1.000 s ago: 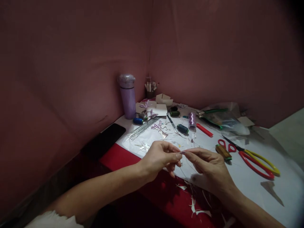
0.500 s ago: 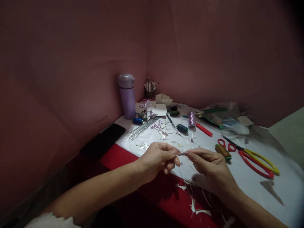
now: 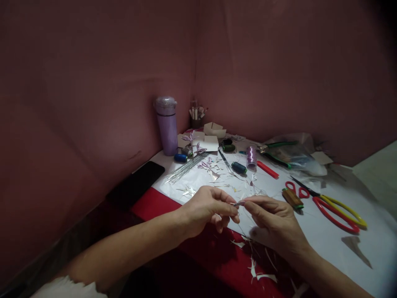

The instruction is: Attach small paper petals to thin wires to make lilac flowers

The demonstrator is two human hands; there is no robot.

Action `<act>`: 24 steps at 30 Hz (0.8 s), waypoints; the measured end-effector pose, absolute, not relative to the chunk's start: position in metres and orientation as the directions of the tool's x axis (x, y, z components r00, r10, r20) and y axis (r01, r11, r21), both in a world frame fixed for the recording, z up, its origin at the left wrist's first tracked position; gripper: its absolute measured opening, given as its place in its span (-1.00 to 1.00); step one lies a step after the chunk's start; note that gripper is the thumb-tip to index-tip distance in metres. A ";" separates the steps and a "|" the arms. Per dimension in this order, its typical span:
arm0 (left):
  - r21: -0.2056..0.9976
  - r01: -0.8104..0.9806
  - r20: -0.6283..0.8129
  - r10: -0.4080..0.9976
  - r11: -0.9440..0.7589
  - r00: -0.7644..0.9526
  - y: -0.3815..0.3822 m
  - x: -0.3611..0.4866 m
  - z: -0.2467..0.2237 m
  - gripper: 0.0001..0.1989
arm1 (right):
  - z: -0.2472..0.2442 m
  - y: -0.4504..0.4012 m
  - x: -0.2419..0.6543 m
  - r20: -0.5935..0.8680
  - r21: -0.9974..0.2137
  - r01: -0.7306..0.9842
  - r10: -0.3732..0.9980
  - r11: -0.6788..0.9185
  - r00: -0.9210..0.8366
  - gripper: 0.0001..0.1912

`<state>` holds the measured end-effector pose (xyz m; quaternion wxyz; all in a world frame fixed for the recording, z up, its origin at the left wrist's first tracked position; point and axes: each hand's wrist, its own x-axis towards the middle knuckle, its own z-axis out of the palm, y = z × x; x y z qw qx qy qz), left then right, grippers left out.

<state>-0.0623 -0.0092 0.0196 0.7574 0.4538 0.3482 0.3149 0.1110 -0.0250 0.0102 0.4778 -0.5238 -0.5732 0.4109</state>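
My left hand (image 3: 214, 209) and my right hand (image 3: 271, 217) meet above the front edge of the white sheet. Both are closed in a pinch on a small, thin wire piece (image 3: 238, 203) that spans the gap between the fingertips. A fine strand (image 3: 243, 231) trails down from it. Whether the piece has thread wound on it is too small to make out. Behind the hands lie purple leaf-shaped sprigs (image 3: 205, 164) and a bundle of silvery wires (image 3: 187, 167). A purple thread spool (image 3: 251, 157) stands farther back.
Right of my hands are a brown spool (image 3: 292, 198), small red-handled scissors (image 3: 302, 192) and large red-and-yellow scissors (image 3: 338, 213). Green-handled pliers (image 3: 276, 156) rest on a plastic bag. A purple tumbler (image 3: 167, 130) and a black phone-like slab (image 3: 136, 182) occupy the left. Paper scraps (image 3: 256, 271) litter the red cloth.
My left fingers have shifted slightly, with the thumb now farther forward over the piece and the lower fingers curled differently. My right hand keeps its pinch. The view has moved a little.
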 end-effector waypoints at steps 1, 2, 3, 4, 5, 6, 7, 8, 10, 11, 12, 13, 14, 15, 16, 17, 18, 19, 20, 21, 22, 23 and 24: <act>0.923 -0.127 -0.242 0.805 0.364 0.542 -0.010 -0.061 0.019 -0.78 | 0.011 -0.026 0.110 0.114 -0.974 0.199 0.993 0.110 0.008 -0.86; 0.943 -0.084 -0.236 0.827 0.322 0.510 -0.011 -0.060 0.019 -0.79 | 0.012 -0.026 0.109 0.109 -0.977 0.185 0.994 0.104 0.015 -0.87; 0.968 -0.027 -0.210 0.863 0.250 0.460 -0.013 -0.059 0.019 -0.82 | 0.011 -0.027 0.109 0.101 -0.981 0.170 0.995 0.095 0.026 -0.87; 0.988 0.046 -0.152 0.905 0.145 0.396 -0.016 -0.057 0.018 -0.85 | 0.011 -0.027 0.108 0.091 -0.984 0.159 0.995 0.084 0.036 -0.88; 0.991 0.134 -0.064 0.942 0.021 0.331 -0.018 -0.056 0.016 -0.89 | 0.011 -0.028 0.108 0.087 -0.985 0.152 0.995 0.078 0.053 -0.88; 0.967 0.229 0.041 0.960 -0.108 0.278 -0.021 -0.055 0.015 -0.92 | 0.010 -0.028 0.108 0.084 -0.986 0.150 0.994 0.073 0.068 -0.88; 0.923 0.315 0.146 0.958 -0.222 0.247 -0.024 -0.054 0.013 -0.94 | 0.010 -0.029 0.109 0.080 -0.986 0.149 0.994 0.068 0.077 -0.88; 0.876 0.378 0.222 0.946 -0.301 0.238 -0.026 -0.054 0.011 -0.94 | 0.011 -0.029 0.109 0.080 -0.987 0.149 0.993 0.068 0.081 -0.88; 0.829 0.421 0.284 0.926 -0.367 0.248 -0.029 -0.053 0.006 -0.91 | 0.013 -0.029 0.109 0.085 -0.986 0.150 0.993 0.071 0.084 -0.89; 0.828 0.416 0.291 0.922 -0.376 0.254 -0.029 -0.053 0.004 -0.90 | 0.015 -0.030 0.109 0.086 -0.986 0.153 0.993 0.072 0.087 -0.89; 0.835 0.400 0.294 0.920 -0.379 0.259 -0.029 -0.053 0.003 -0.89 | 0.016 -0.030 0.109 0.083 -0.985 0.161 0.993 0.068 0.085 -0.89; 0.844 0.381 0.294 0.919 -0.379 0.262 -0.029 -0.053 0.002 -0.88 | 0.018 -0.030 0.110 0.083 -0.983 0.168 0.993 0.068 0.082 -0.89; 0.851 0.363 0.295 0.917 -0.381 0.270 -0.029 -0.053 0.002 -0.88 | 0.019 -0.030 0.110 0.084 -0.982 0.173 0.994 0.070 0.076 -0.89; 0.853 0.351 0.299 0.913 -0.386 0.278 -0.029 -0.053 0.002 -0.87 | 0.019 -0.029 0.110 0.087 -0.982 0.174 0.994 0.074 0.067 -0.90; 0.851 0.345 0.306 0.908 -0.396 0.286 -0.028 -0.053 0.002 -0.86 | 0.019 -0.029 0.111 0.094 -0.982 0.170 0.994 0.082 0.062 -0.90; 0.845 0.343 0.320 0.903 -0.409 0.287 -0.028 -0.052 0.002 -0.86 | 0.018 -0.028 0.112 0.097 -0.983 0.162 0.994 0.086 0.057 -0.90; 0.839 0.340 0.339 0.897 -0.425 0.284 -0.027 -0.052 0.002 -0.87 | 0.017 -0.028 0.112 0.099 -0.985 0.150 0.994 0.090 0.054 -0.89; 0.835 0.328 0.360 0.890 -0.441 0.279 -0.027 -0.052 0.002 -0.88 | 0.016 -0.027 0.113 0.103 -0.986 0.137 0.993 0.094 0.056 -0.88; 0.836 0.307 0.379 0.884 -0.454 0.275 -0.026 -0.052 0.002 -0.90 | 0.015 -0.027 0.113 0.105 -0.987 0.129 0.993 0.097 0.056 -0.88; 0.842 0.277 0.393 0.878 -0.463 0.273 -0.025 -0.052 0.002 -0.91 | 0.014 -0.027 0.114 0.104 -0.988 0.124 0.993 0.097 0.055 -0.87; 0.848 0.245 0.404 0.872 -0.470 0.275 -0.024 -0.052 0.002 -0.92 | 0.014 -0.027 0.114 0.102 -0.989 0.117 0.993 0.095 0.055 -0.87; 0.850 0.220 0.415 0.865 -0.479 0.281 -0.024 -0.052 0.001 -0.92 | 0.014 -0.027 0.114 0.098 -0.990 0.105 0.994 0.092 0.057 -0.86; 0.847 0.205 0.426 0.857 -0.491 0.291 -0.023 -0.053 0.001 -0.92 | 0.014 -0.027 0.114 0.091 -0.992 0.090 0.994 0.086 0.058 -0.86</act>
